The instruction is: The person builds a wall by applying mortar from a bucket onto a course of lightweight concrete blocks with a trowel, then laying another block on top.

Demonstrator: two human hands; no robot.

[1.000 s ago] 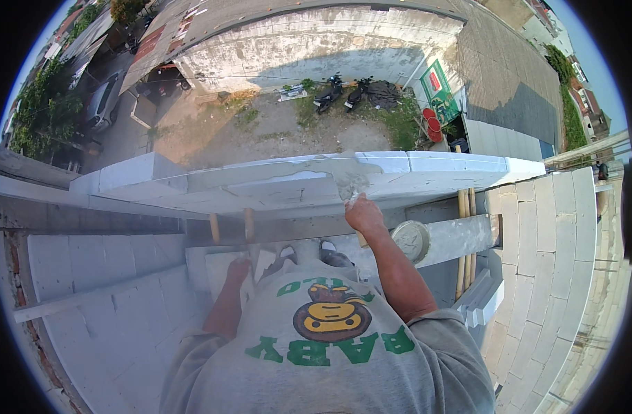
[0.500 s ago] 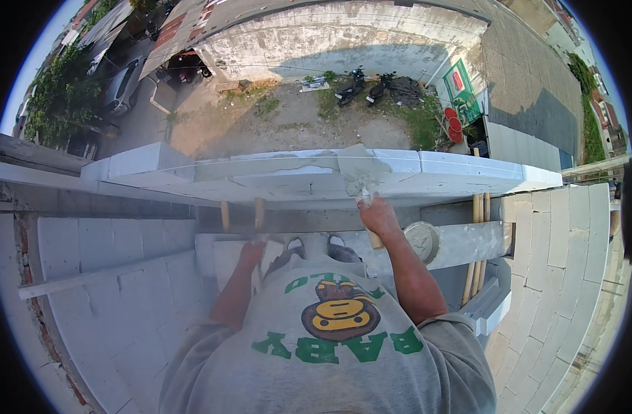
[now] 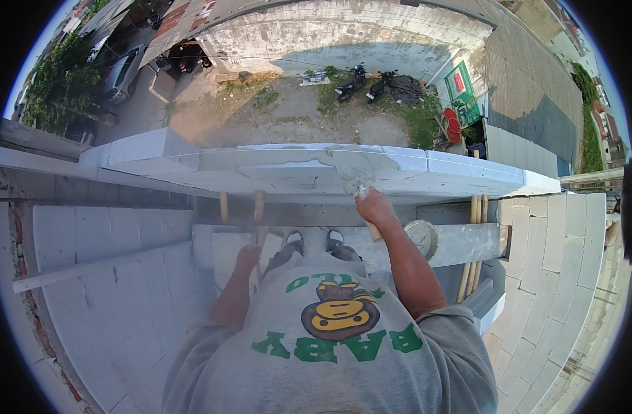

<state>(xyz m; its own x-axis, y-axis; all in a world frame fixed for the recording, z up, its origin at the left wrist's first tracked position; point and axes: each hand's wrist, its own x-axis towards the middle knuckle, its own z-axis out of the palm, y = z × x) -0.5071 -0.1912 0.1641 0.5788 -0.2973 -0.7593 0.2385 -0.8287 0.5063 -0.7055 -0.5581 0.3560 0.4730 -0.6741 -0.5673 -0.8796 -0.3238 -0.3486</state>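
My right hand (image 3: 375, 207) is closed round the wooden handle of a trowel (image 3: 359, 181). Grey mortar coats its blade, which lies against the near top edge of a white block wall (image 3: 468, 169). Wet mortar (image 3: 288, 159) is smeared along the top course, left and right of the blade, and the blade's outline blends into it. My left hand (image 3: 248, 257) hangs low at my left side, close to a pale block (image 3: 231, 254) on the platform. Its fingers are too indistinct to read.
A round mortar bucket (image 3: 421, 239) stands on the platform (image 3: 461, 243) right of my feet. Upright bamboo poles (image 3: 476, 207) rise beside it. A thin string runs along the wall top. Beyond the wall, far below, lies a yard with motorcycles (image 3: 352, 84).
The trowel blade has gone from standing over the wall top to lying lower against its near edge. My right hand has shifted slightly left. My left hand stays low beside the block.
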